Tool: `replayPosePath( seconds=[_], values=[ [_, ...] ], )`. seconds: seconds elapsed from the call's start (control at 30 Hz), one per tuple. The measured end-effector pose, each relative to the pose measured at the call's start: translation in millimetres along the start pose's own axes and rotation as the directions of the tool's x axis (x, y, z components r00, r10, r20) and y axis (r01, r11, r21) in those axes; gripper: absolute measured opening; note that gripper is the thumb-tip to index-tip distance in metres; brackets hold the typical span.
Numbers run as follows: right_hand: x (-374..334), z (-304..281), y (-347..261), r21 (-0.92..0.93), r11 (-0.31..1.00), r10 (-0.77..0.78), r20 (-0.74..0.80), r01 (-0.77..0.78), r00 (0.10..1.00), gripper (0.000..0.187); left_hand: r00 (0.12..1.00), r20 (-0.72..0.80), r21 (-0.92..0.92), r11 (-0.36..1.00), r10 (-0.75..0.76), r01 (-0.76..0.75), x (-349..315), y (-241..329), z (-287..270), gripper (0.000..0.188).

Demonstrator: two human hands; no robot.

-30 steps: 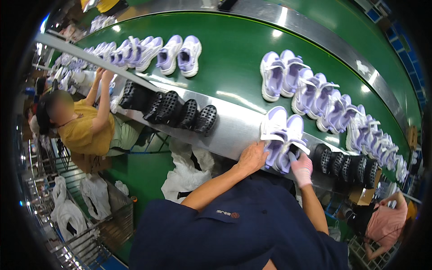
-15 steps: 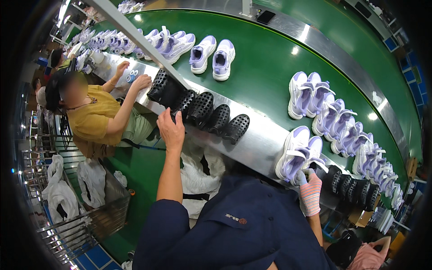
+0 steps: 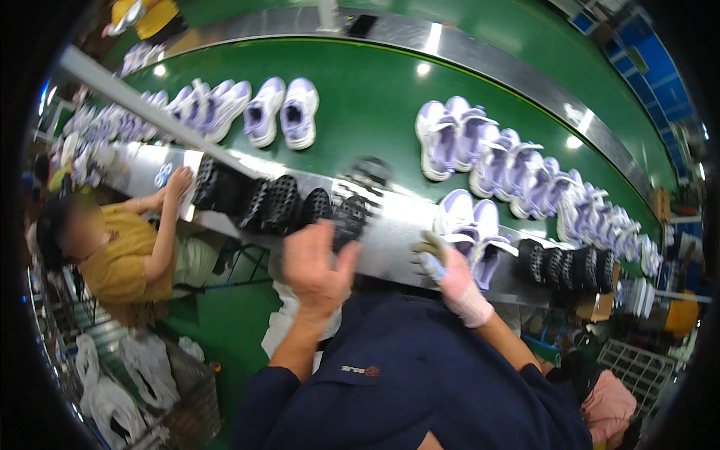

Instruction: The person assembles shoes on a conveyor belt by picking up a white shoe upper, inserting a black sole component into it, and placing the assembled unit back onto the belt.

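My bare left hand is blurred, with its fingers raised and thumb apart. It holds nothing visible and is nearest the black perforated shoe-shaped forms standing in a row on the metal ledge. A smeared dark thing, also perforated-looking, shows past the row's right end; blur hides its exact kind. My right hand wears a striped knit glove. Its fingers are spread, just left of a pair of white and lilac sneakers on the ledge, and nothing shows in them.
More sneakers line the green conveyor belt on both sides. Other black forms stand at the ledge's right. A co-worker in yellow sits at left, near a wire cart. A slanted metal bar crosses above the ledge.
My view has shifted, so the scene sits further left. My right hand has come away from the sneakers' heels to their left side. My left hand has moved right along the black forms.
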State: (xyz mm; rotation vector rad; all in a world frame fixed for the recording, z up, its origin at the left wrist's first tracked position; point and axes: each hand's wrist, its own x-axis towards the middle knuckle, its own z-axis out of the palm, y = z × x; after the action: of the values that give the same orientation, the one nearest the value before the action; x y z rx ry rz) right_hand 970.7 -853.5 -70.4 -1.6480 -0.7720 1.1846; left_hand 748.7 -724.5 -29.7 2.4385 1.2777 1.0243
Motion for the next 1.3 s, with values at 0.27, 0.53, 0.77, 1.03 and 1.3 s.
replayPosePath(
  seconds=[0.27, 0.53, 0.77, 1.03, 1.3],
  values=[
    [-24, -52, -19, 0.571, 0.687, 0.171, 0.476, -0.451, 0.863, 0.053, 0.807, 0.591, -0.711, 0.458, -0.023, 0.534, 16, 76, 94, 0.05],
    [-82, -82, -23, -0.754, 0.656, -0.011, -0.026, -0.013, 1.0, 0.074, 0.542, 0.793, -0.51, 0.184, -0.279, 0.84, -28, 115, 155, 0.017],
    [-97, -110, 14, -0.766, 0.634, 0.074, -0.083, -0.111, 0.994, 0.055, 0.722, 0.649, -0.332, 0.764, -0.241, 0.553, -57, 131, 177, 0.036],
    [-40, -124, 31, -0.852, 0.427, 0.234, -0.22, -0.304, 0.947, 0.032, 0.6, 0.706, -0.322, 0.925, 0.376, -0.201, -8, 138, 244, 0.047],
    [-6, -65, 97, -0.928, 0.331, 0.069, -0.158, -0.172, 0.985, 0.017, 0.467, 0.868, -0.343, 0.884, 0.168, 0.319, 16, 111, 234, 0.02]
  ],
)
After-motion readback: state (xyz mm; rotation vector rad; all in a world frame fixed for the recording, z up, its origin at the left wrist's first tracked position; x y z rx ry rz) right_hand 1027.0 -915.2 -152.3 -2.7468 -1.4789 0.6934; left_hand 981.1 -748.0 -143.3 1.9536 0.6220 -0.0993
